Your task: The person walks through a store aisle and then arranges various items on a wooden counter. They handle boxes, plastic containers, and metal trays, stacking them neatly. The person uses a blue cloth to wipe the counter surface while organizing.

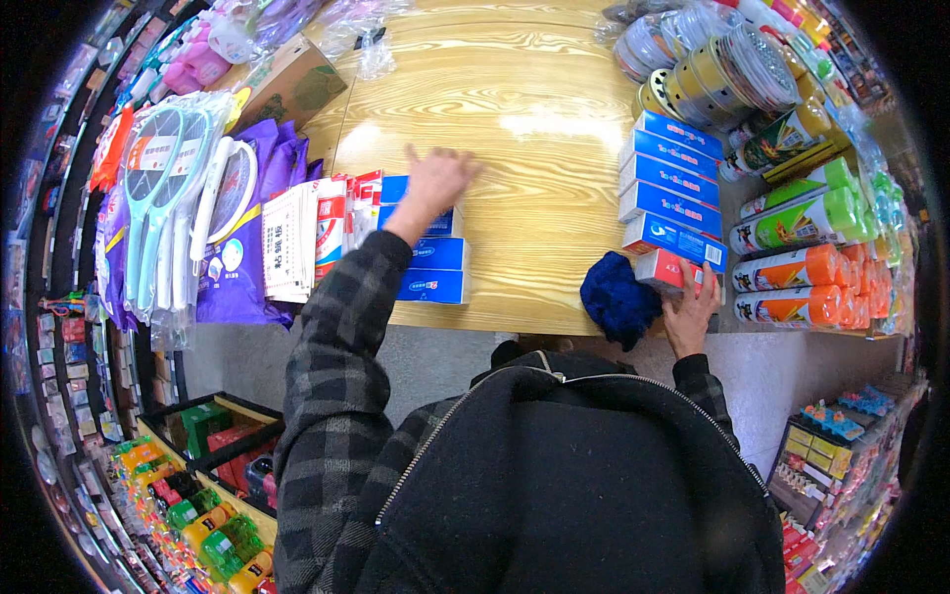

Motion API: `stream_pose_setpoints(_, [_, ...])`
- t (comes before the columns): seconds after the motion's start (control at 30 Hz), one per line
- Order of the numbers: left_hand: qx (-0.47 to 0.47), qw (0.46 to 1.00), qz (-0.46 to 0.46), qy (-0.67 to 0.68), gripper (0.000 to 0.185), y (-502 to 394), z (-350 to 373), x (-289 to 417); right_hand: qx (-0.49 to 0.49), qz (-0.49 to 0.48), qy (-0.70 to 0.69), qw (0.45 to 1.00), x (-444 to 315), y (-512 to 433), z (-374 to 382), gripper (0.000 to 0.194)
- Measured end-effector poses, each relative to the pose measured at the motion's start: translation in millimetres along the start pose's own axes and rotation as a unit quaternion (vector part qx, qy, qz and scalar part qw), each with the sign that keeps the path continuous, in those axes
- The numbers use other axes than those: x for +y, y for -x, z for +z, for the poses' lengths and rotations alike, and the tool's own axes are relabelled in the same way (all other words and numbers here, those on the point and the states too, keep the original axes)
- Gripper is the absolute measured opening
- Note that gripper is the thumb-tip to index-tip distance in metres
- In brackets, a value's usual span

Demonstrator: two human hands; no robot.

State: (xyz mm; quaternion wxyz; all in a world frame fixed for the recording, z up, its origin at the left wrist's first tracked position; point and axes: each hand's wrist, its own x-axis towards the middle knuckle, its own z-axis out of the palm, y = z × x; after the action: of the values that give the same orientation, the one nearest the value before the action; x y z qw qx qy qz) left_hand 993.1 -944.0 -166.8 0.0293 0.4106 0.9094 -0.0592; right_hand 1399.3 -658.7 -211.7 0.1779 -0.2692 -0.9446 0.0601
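Observation:
My left hand (441, 182) is over the inner end of a short row of blue cardboard boxes (433, 285), its fingers apart and nothing in them. Part of that row is hidden under the hand and the plaid sleeve. On the right, my right hand (690, 312) grips the near end of a small red and white box (660, 269). This box sits at the front of a line of blue and white boxes (672, 185) with printing on top. A crumpled dark blue cloth (620, 297) lies against it, by the front edge of the wood-grain table (534, 245).
White packets (289, 245), electric fly swatters (159, 178) and purple bags (245, 286) crowd the table's left. A brown carton (293, 82) stands behind them. Orange-capped (779, 308) and green spray cans (794, 223) line the right, near gold tins (705, 82). Shelves flank both sides.

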Motion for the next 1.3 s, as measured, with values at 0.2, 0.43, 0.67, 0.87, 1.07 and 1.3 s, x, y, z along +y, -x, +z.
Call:
stream_pose_setpoints(0.2, [0.059,0.984,0.13,-0.104,0.042,93.9,39.1,85.0,0.003,0.005,-0.018,1.0,0.9,0.0,-0.3,0.086])
stream_pose_setpoints(0.43, [0.013,0.984,0.099,-0.15,0.041,109.3,43.3,70.7,0.019,-0.021,-0.017,0.999,12.4,1.8,5.8,0.083])
stream_pose_setpoints(0.67, [-0.038,0.98,0.007,0.196,0.045,110.4,-26.9,120.8,0.035,0.002,-0.06,0.998,26.0,-23.9,-30.6,0.066])
stream_pose_setpoints(0.87, [-0.076,0.921,0.015,0.381,0.044,139.3,-5.1,142.9,-0.122,0.08,-0.154,0.977,97.4,-77.5,-15.2,0.057])
stream_pose_setpoints(1.07, [-0.099,0.898,-0.003,0.429,0.042,162.4,-2.3,137.5,-0.226,0.067,-0.387,0.892,138.1,-85.1,-6.2,0.071])
stream_pose_setpoints(1.3, [-0.124,0.868,-0.018,0.481,0.044,173.4,10.1,140.7,-0.209,0.093,-0.213,0.95,119.9,-90.2,-26.2,0.063])
